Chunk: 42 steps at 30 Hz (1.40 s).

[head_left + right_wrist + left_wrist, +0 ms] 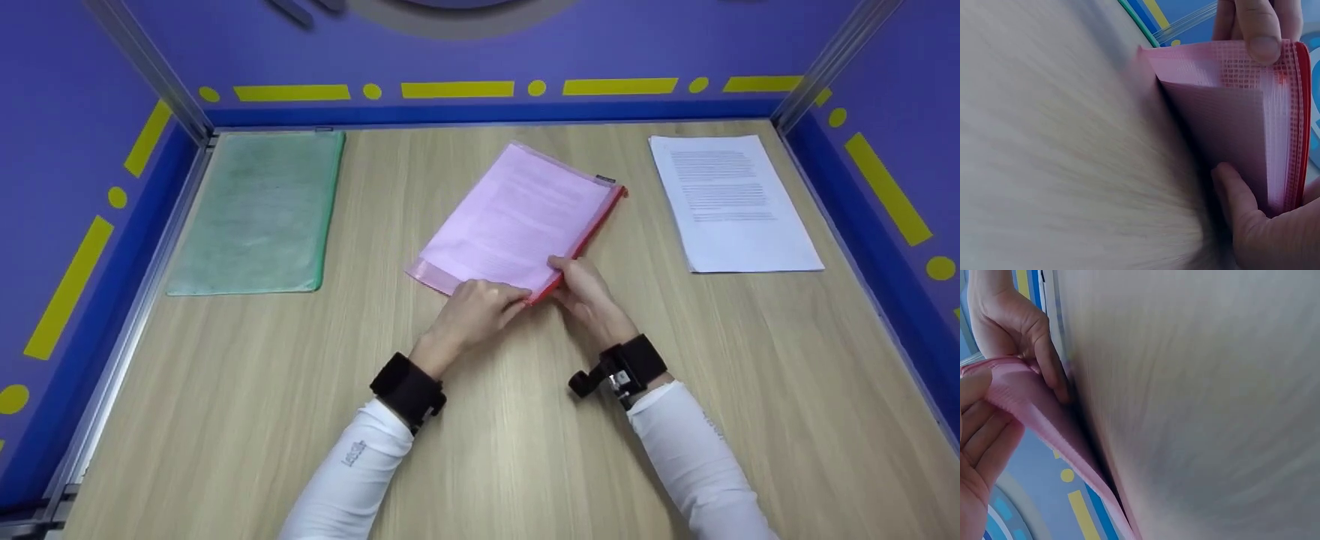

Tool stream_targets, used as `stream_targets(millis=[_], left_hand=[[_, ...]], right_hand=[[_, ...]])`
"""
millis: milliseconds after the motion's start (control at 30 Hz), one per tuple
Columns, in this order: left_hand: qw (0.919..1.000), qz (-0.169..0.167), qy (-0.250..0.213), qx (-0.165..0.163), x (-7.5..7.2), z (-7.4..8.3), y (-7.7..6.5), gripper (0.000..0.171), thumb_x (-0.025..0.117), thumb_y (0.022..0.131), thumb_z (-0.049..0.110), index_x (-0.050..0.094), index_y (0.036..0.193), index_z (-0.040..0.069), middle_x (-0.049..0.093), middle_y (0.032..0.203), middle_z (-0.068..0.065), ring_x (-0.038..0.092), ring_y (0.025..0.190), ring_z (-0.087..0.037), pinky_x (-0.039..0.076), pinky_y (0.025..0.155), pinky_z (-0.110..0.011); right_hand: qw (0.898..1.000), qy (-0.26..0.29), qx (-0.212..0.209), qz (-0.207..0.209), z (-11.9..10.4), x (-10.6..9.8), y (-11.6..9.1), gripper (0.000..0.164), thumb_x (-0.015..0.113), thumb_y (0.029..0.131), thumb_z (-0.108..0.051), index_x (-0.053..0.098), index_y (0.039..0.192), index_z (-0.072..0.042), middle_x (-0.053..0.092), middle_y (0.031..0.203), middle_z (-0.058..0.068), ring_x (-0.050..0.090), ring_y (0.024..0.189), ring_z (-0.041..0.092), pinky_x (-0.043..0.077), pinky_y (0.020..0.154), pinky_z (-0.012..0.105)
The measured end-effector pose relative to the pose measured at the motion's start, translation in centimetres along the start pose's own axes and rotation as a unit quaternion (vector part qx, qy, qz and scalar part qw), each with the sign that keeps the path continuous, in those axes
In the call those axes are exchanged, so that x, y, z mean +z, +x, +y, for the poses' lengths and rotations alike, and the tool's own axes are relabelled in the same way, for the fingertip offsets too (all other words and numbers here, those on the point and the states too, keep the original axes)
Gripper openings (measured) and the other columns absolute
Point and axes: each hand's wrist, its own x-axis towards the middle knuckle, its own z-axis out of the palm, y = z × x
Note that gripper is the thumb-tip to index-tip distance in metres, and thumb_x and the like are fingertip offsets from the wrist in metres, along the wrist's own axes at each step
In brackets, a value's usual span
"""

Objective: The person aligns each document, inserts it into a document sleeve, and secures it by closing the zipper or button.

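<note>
Pink mesh pouch (487, 232) was seen near the middle of the wooden table (495, 457), laid aslant, with its red zip edge (598, 227) turned to the right. Printed paper was seen inside through the mesh, and a small dark tab (606, 179) was noted by the far right corner. Near corner was pinched by the left hand (476, 306), thumb and fingers set on opposite faces. Zip edge was gripped just beside it by the right hand (589, 292), thumb laid on top, fingers tucked beneath. Hands were held close together, both clamped on the pouch; in the wrist views its near end was seen raised off the tabletop and tilted. Green pouch (259, 214) was found flat at the far left, well apart. Stack of printed sheets (739, 206) was found at the far right. White sleeves (356, 469) and black wrist straps (409, 390) were worn on both arms.
</note>
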Motion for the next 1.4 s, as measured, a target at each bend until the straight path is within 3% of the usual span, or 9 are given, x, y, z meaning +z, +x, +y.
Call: stream_targets(millis=[133, 267, 433, 567, 667, 833, 1000, 1100, 1400], left_hand=[[0.9987, -0.041, -0.02, -0.023, 0.1, -0.4, -0.2, 0.026, 0.068, 0.093, 0.029, 0.077, 0.107, 0.008, 0.079, 0.093, -0.005, 0.073, 0.073, -0.019, 0.059, 0.071, -0.035], [0.9926, -0.074, -0.053, -0.081, -0.1, -1.5, -0.6, 0.035, 0.063, 0.096, 0.034, 0.075, 0.112, 0.006, 0.078, 0.102, -0.009, 0.073, 0.077, -0.02, 0.059, 0.078, -0.035], [0.9787, -0.028, -0.085, -0.184, -0.8, -3.6, -1.2, 0.035, 0.063, 0.097, 0.033, 0.073, 0.117, 0.006, 0.075, 0.113, -0.011, 0.074, 0.1, -0.024, 0.057, 0.092, -0.037], [0.9557, 0.042, -0.098, -0.275, -1.5, -5.2, -1.6, 0.039, 0.065, 0.096, 0.029, 0.068, 0.124, 0.003, 0.07, 0.123, -0.016, 0.068, 0.116, -0.03, 0.052, 0.102, -0.041], [0.9338, 0.07, -0.117, -0.331, -1.9, -6.0, -1.8, 0.046, 0.063, 0.097, 0.029, 0.06, 0.132, -0.001, 0.067, 0.129, -0.02, 0.064, 0.121, -0.033, 0.05, 0.105, -0.043], [0.8926, 0.059, -0.186, -0.407, -2.1, -6.5, -1.8, 0.055, 0.056, 0.1, 0.035, 0.051, 0.141, -0.002, 0.066, 0.127, -0.022, 0.066, 0.117, -0.032, 0.052, 0.102, -0.045], [0.8543, 0.039, -0.284, -0.433, -2.2, -6.3, -1.8, 0.048, 0.052, 0.102, 0.031, 0.053, 0.137, -0.002, 0.065, 0.126, -0.022, 0.064, 0.112, -0.03, 0.052, 0.1, -0.045], [0.8404, 0.052, -0.331, -0.426, -2.2, -6.0, -1.8, 0.041, 0.049, 0.104, 0.022, 0.051, 0.136, -0.004, 0.063, 0.128, -0.023, 0.061, 0.118, -0.032, 0.049, 0.105, -0.045], [0.8227, 0.106, -0.349, -0.436, -1.3, -5.2, -0.9, 0.038, 0.044, 0.104, 0.011, 0.047, 0.138, -0.005, 0.061, 0.125, -0.024, 0.059, 0.119, -0.034, 0.045, 0.11, -0.044]], right_hand=[[0.999, -0.03, -0.026, 0.03, 0.3, -0.2, 0.2, 0.038, 0.045, 0.097, -0.003, 0.04, 0.133, 0.005, 0.056, 0.11, 0.007, 0.061, 0.094, 0.012, 0.056, 0.081, 0.023], [0.995, -0.072, -0.04, 0.058, 0.3, -0.8, 0.3, 0.046, 0.045, 0.097, -0.004, 0.038, 0.141, 0.006, 0.056, 0.116, 0.008, 0.057, 0.103, 0.016, 0.05, 0.093, 0.025], [0.995, -0.064, -0.038, 0.065, 0.0, -1.6, 0.4, 0.047, 0.047, 0.1, -0.009, 0.037, 0.145, 0.001, 0.056, 0.118, 0.007, 0.056, 0.107, 0.017, 0.047, 0.097, 0.029], [0.995, -0.056, -0.042, 0.066, -0.4, -2.2, 0.3, 0.047, 0.049, 0.101, -0.012, 0.038, 0.145, 0.001, 0.057, 0.112, 0.005, 0.058, 0.101, 0.015, 0.048, 0.092, 0.028], [0.996, -0.059, -0.046, 0.054, -0.8, -2.6, 0.2, 0.05, 0.049, 0.101, -0.014, 0.037, 0.147, 0.0, 0.057, 0.11, 0.004, 0.058, 0.1, 0.014, 0.047, 0.092, 0.027], [0.996, -0.073, -0.047, 0.015, -1.2, -3.0, 0.0, 0.051, 0.048, 0.102, -0.015, 0.034, 0.15, -0.003, 0.057, 0.114, 0.003, 0.058, 0.103, 0.014, 0.046, 0.094, 0.027], [0.994, -0.096, -0.044, -0.011, -1.6, -3.2, -0.5, 0.05, 0.048, 0.103, -0.016, 0.035, 0.149, -0.002, 0.06, 0.11, 0.0, 0.061, 0.1, 0.011, 0.048, 0.092, 0.025], [0.993, -0.111, -0.046, -0.018, -1.9, -3.3, -0.8, 0.05, 0.049, 0.103, -0.017, 0.036, 0.148, -0.001, 0.063, 0.104, -0.002, 0.063, 0.095, 0.01, 0.049, 0.087, 0.024], [0.984, -0.157, -0.071, -0.036, -2.6, -3.9, -1.9, 0.06, 0.057, 0.1, -0.02, 0.031, 0.153, -0.01, 0.061, 0.115, 0.004, 0.065, 0.097, 0.013, 0.054, 0.082, 0.025]])
